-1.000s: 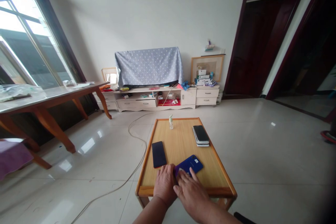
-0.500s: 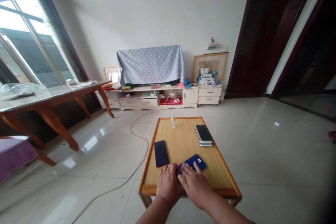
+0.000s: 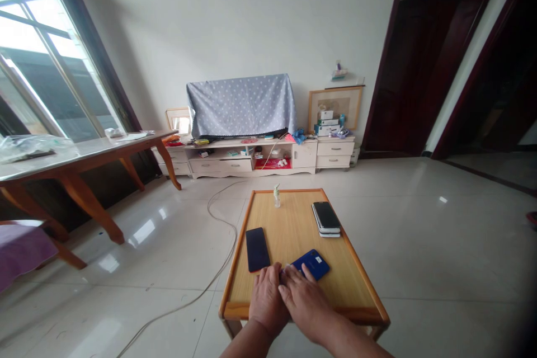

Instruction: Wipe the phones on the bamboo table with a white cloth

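A blue phone (image 3: 314, 264) lies back up on the small wooden table (image 3: 289, 212), a white label near its far corner. My right hand (image 3: 305, 297) lies over its near left end, fingers stretched, thumb apart near the phone's edge. Beside it, touching, my left hand (image 3: 267, 295) has its fingers bent and pressed together. Between the fingertips a little purple shows; what the left fingers hold, if anything, is hidden. Just beyond the left hand rests a dark phone (image 3: 257, 249), screen up, with a reddish edge.
Stacked phones (image 3: 326, 218) sit near the table's right edge. A small pump bottle (image 3: 277, 197) stands at the far end. A cable (image 3: 218, 271) runs along the floor at left. Farther off are a white cabinet (image 3: 304, 156) and a long table (image 3: 92, 151).
Both hands have shifted slightly left and toward me. More of the blue phone's middle shows, while the purple patch between the hands is mostly covered. The camera view has tilted slightly.
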Motion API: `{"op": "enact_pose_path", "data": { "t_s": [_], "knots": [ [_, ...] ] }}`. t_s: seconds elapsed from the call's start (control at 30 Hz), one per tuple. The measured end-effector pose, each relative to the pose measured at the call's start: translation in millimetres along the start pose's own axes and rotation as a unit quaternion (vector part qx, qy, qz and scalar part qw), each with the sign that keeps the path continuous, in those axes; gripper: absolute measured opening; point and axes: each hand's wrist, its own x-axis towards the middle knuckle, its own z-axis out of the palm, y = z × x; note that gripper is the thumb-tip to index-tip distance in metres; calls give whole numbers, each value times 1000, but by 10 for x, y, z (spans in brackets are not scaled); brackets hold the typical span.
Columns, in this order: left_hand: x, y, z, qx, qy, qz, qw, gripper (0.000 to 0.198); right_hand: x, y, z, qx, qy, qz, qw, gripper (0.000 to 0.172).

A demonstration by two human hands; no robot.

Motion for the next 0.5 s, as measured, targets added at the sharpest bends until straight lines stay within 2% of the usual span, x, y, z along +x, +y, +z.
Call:
{"op": "enact_pose_path", "data": {
  "t_s": [0.07,0.23,0.3,0.37,0.5],
  "knots": [
    [0,-6,15,0,-1,-2,1000,46,33,20,-24,3,-1,-13,1000,55],
    [-11,36,1,-1,35,12,999,67,263,453,-223,-60,32,103,992,59],
    [-11,37,6,1,42,15,999,69,308,523,-230,-67,44,125,989,62],
    [-7,19,21,5,45,12,999,67,284,436,-149,-68,41,120,990,60],
    [0,-39,63,15,43,24,999,53,137,86,88,-26,18,14,999,53]
  ]
}}
